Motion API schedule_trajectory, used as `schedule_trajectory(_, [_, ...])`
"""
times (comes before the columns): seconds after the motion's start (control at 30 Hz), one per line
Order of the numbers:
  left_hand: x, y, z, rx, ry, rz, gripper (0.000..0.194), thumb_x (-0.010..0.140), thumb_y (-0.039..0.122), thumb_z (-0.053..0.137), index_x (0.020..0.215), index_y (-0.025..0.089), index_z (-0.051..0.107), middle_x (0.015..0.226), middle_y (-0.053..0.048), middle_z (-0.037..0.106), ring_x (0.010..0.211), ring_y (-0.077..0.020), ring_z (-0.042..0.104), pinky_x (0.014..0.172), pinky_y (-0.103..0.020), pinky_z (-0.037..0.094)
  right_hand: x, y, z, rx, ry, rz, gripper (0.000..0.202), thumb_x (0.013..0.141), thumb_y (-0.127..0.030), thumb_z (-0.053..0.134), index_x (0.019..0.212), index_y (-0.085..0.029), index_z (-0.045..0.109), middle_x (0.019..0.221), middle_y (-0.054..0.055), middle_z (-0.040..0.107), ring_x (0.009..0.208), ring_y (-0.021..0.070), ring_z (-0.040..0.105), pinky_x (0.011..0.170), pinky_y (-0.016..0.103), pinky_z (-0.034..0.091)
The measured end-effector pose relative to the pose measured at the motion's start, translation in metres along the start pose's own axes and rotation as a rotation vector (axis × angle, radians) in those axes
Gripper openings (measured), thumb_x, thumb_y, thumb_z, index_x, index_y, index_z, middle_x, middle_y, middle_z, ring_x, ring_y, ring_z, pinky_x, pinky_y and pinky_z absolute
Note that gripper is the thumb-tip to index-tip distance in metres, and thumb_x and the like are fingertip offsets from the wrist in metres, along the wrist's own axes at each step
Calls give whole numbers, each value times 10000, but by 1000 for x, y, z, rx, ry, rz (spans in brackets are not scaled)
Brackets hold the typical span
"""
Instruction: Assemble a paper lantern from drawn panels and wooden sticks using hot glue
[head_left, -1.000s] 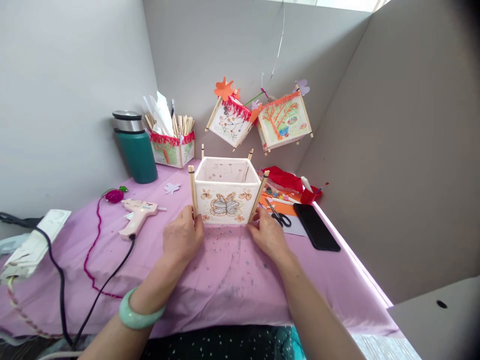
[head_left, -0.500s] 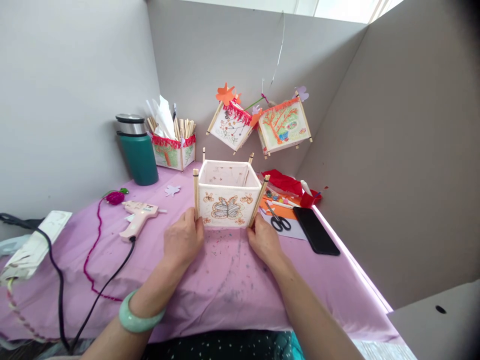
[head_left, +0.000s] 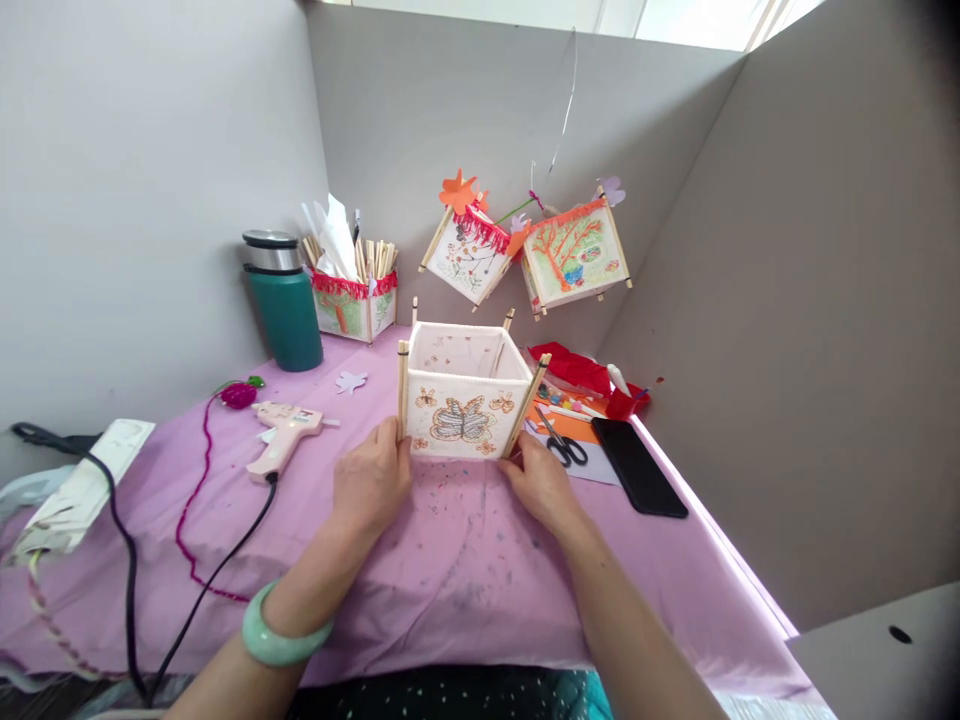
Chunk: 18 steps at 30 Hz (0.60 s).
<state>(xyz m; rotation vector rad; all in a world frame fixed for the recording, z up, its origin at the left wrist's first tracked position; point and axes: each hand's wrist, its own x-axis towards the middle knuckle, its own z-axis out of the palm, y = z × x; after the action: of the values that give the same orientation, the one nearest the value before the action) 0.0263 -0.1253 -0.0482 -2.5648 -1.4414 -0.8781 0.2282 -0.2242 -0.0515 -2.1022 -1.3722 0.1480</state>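
An open-topped white box (head_left: 462,420) with butterfly drawings and a wooden stick at each corner is at the centre of the head view. My left hand (head_left: 372,474) grips its front left corner low on the stick. Low on the front right stick, the fingers of my right hand (head_left: 541,480) are closed, with the fingertips partly hidden. The box is upright, its inside facing up towards me. A pale green bangle circles my left wrist.
A pink glue gun (head_left: 285,440) with a black cord, magenta yarn (head_left: 238,395) and a green tumbler (head_left: 286,315) stand or lie at left. Scissors (head_left: 566,447) and a black phone (head_left: 637,466) lie at right. Decorated boxes (head_left: 577,252) hang behind.
The whole scene has shifted slightly right in the view. Both hands keep their hold on the box, which looks nearly the same.
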Motion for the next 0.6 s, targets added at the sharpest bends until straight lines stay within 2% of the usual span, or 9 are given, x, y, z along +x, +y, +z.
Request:
schedule_trajectory(0.13, [-3,-2,-1,-20,11,-17,221,912,358,412,1002,186,518,886,-58,671,699,-194,628,528,-279,328,1,-1,2,-46,-2,31,205,798,-200,588,1002,-180,575,950,65,676,866,203,616,673,263,381])
schedule_trajectory(0.23, [-5,4,-11,-62,186,15,298,904,394,443,1080,167,521,932,-84,654,756,-196,623,564,-280,377,1,-1,2,-61,-4,33,199,807,-194,573,1005,-183,577,957,63,680,876,210,618,668,265,373])
schedule_trajectory(0.3, [-3,14,-24,-117,332,127,255,910,352,447,1055,166,544,923,-84,645,815,-193,611,649,-282,421,1,-1,1,-68,-6,32,200,804,-197,570,1003,-182,581,961,59,679,882,215,617,670,265,372])
schedule_trajectory(0.37, [4,29,-40,-178,415,294,182,911,286,451,985,177,577,919,-77,645,866,-192,590,752,-293,440,0,-2,1,-65,1,29,204,804,-210,567,1005,-179,579,959,59,679,877,217,617,671,266,374])
schedule_trajectory(0.5, [35,68,-63,-169,335,547,207,909,184,407,916,165,613,911,-83,639,921,-220,545,831,-347,431,0,-3,1,-67,19,16,152,822,-223,540,963,-173,565,922,66,674,828,206,612,654,263,370])
schedule_trajectory(0.6, [62,91,-65,-101,207,632,182,871,171,462,934,127,627,938,-111,644,983,-265,537,862,-408,418,0,-2,2,-95,17,15,101,822,-207,534,914,-172,557,895,64,665,791,191,601,643,254,361])
